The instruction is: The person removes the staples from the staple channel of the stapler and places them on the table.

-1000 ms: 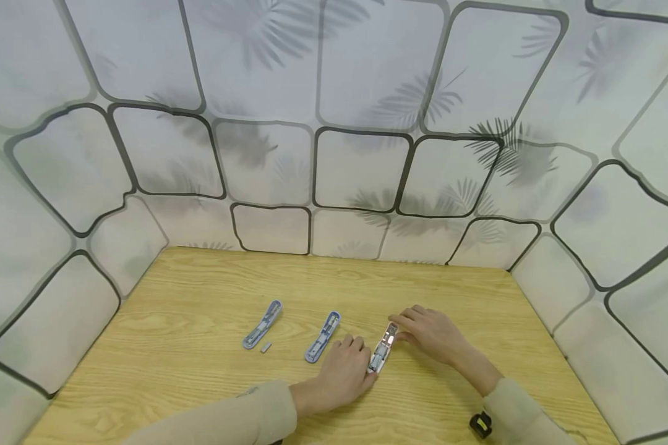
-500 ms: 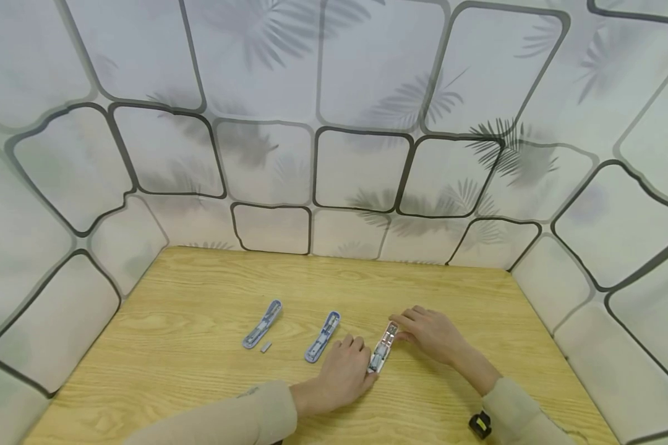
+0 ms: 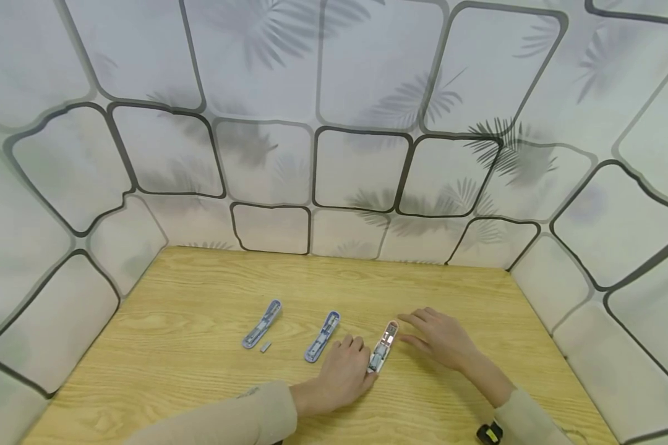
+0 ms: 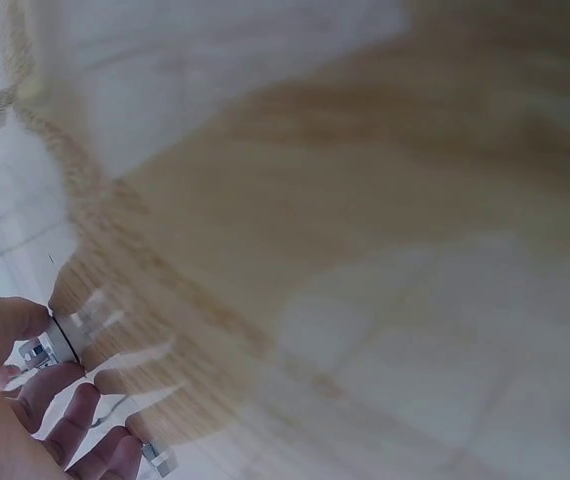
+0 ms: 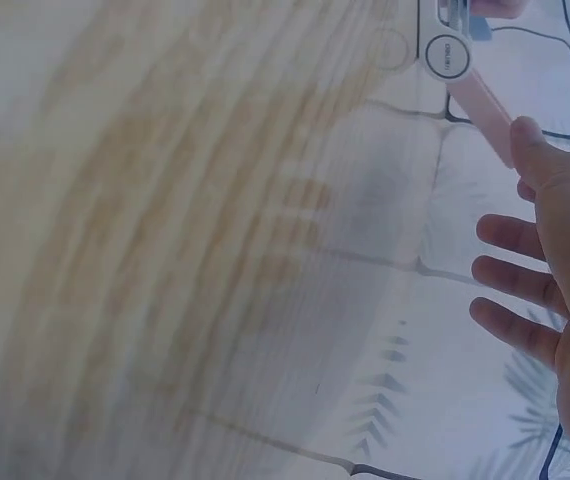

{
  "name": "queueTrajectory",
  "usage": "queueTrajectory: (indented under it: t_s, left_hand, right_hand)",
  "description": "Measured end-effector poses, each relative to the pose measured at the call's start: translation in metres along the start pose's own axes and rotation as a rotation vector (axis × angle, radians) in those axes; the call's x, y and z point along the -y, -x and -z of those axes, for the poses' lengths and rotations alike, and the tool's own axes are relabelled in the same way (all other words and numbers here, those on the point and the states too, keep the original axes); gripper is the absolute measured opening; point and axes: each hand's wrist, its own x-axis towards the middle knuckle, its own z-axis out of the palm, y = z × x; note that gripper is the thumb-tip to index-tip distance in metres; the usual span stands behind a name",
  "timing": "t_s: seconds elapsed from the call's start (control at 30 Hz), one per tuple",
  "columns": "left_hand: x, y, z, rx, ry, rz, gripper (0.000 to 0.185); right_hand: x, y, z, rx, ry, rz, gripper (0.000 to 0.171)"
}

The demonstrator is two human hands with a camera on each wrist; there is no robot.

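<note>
Stapler, opened [image 3: 383, 348]: flat on desk [image 3: 189, 371], right of centre, pink-tipped far end angled away, metal channel exposed. Near end pinned under curled fingers of left hand [image 3: 342, 374]; thumb and fingers also seen round metal end in left wrist view [image 4: 5, 400].

Right hand [image 3: 440, 339]: fingers straight and spread, holding nothing, just beside far end of stapler, not touching. Same spread fingers in right wrist view [image 5: 555, 330], pink tip [image 5: 480, 95] a little beyond them.

Further items: blue stapler part [image 3: 322, 337] just left of left hand; second blue stapler part [image 3: 262, 324] further left; small grey block [image 3: 265, 347] just beside it, likely a staple strip, too small to confirm.

Risks, as judged:
- Swivel of stapler on smooth wood, only one end being held; cause: any push at free far end.
- Snap-shut of spring-loaded arm on fingertips; cause: left fingers lying close to open channel.
- Spill or jam of staples; cause: jolt to uncovered channel.
- Knock to nearest blue part; cause: left knuckles lying close beside it.
- Loss of small grey block; cause: sleeve sweep across desk.
</note>
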Motion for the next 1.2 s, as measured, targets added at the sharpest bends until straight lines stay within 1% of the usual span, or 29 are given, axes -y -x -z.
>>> queueTrajectory:
  t_s: [0.13,0.23,0.33,0.47,0.53,0.7,0.83,0.9,0.97,1.03,1.2]
  left_hand:
    - [0.000,0.000,0.000,-0.001,-0.001,-0.002,0.038]
    - [0.000,0.000,-0.001,0.000,-0.001,0.000,0.038]
    - [0.000,0.000,0.000,0.005,0.006,0.005,0.038]
    - [0.000,-0.001,0.001,0.017,0.020,0.014,0.037]
    - [0.000,-0.001,0.001,0.021,0.024,0.015,0.037]
    - [-0.001,-0.001,0.003,0.021,0.033,0.016,0.036]
    - [-0.001,-0.001,0.004,0.021,0.043,0.018,0.036]
    - [-0.002,-0.001,0.004,0.019,0.044,0.018,0.035]
    - [-0.002,0.000,0.004,0.016,0.045,0.017,0.035]
    - [-0.002,0.000,0.004,0.012,0.041,0.016,0.035]
    - [-0.002,0.000,0.003,0.005,0.032,0.010,0.036]
  right_hand:
    - [0.007,0.005,0.008,0.030,-0.061,-0.106,0.042]
    - [0.013,0.007,0.013,0.053,-0.154,-0.207,0.040]
    - [0.019,0.006,0.018,0.080,-0.294,-0.301,0.038]
    - [0.023,0.004,0.024,0.127,-0.528,-0.410,0.034]
    - [0.024,0.003,0.026,0.148,-0.611,-0.457,0.032]
    - [0.023,0.000,0.028,0.205,-0.772,-0.532,0.033]
    - [0.023,-0.004,0.028,0.261,-0.972,-0.613,0.035]
    - [0.024,-0.006,0.026,0.284,-1.048,-0.656,0.036]
    - [0.026,-0.007,0.023,0.298,-1.094,-0.684,0.035]
    - [0.029,-0.008,0.019,0.310,-1.114,-0.704,0.035]
    - [0.035,-0.008,0.008,0.349,-1.151,-0.717,0.033]
